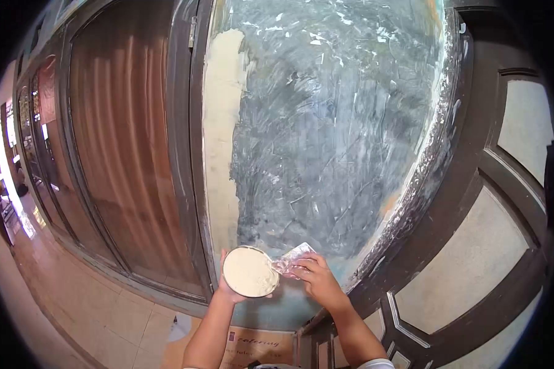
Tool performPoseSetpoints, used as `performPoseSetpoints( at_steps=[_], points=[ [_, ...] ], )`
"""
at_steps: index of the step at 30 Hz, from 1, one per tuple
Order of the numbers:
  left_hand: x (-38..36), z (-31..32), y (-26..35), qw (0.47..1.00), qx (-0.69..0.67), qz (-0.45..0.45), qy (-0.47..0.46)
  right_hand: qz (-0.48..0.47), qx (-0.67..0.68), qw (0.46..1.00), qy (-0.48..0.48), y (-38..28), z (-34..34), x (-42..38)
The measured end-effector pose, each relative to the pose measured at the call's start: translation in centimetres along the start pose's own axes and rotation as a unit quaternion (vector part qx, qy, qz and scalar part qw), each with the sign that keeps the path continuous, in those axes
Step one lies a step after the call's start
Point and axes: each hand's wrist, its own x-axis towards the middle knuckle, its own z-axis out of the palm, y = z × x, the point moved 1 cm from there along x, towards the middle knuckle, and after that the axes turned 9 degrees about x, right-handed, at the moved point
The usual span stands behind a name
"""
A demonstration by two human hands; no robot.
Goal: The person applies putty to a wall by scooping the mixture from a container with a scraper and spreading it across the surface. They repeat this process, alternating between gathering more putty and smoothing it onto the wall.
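My left hand (227,291) is wrapped round a round tub (226,284) from below and its left side. Cream-coloured paste (247,270) fills the tub nearly to its rim, with a rougher patch at the lower right. In my right hand (314,275) is a flat, paste-smeared scraper (301,251), its left corner at the tub's right edge. My fingers cover part of the scraper. Behind both hands rises a grey, patchy wall panel (332,141), with a cream strip of paste (223,135) down its left side.
A dark-framed glass door (120,154) with a brown curtain behind it stands on the left. On the right is a dark panelled wooden door (455,264). Printed cardboard (258,344) lies on the tiled floor (114,310) below my arms.
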Motion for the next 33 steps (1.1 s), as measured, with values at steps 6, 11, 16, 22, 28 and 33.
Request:
performPoseSetpoints(
  at_steps=[6,11,16,22,28,33],
  points=[
    [1.3,0.2,-1.6,1.000,0.017,-0.006,-0.013,0.033,-0.012,0.999,0.013,0.5,-0.8,-0.6],
    [1.8,0.6,-3.1,0.999,0.032,-0.020,0.013,0.022,0.015,0.999,0.043,1.5,-1.0,-1.1],
    [2.2,0.1,-4.8,0.999,0.038,-0.012,0.010,0.018,0.004,0.999,0.035,2.1,-1.1,-1.0],
    [2.1,1.6,-7.3,0.953,0.239,0.029,0.183,0.027,0.023,0.999,0.032,2.7,-0.7,-0.4],
    [-0.3,0.6,-9.5,0.991,-0.042,0.096,-0.077,0.014,0.043,0.999,0.019,3.6,-2.3,1.4],
    [-3.9,1.4,-9.2,0.966,-0.180,0.185,-0.027,0.098,0.199,0.974,0.038,3.6,-4.3,5.6]
  ],
)
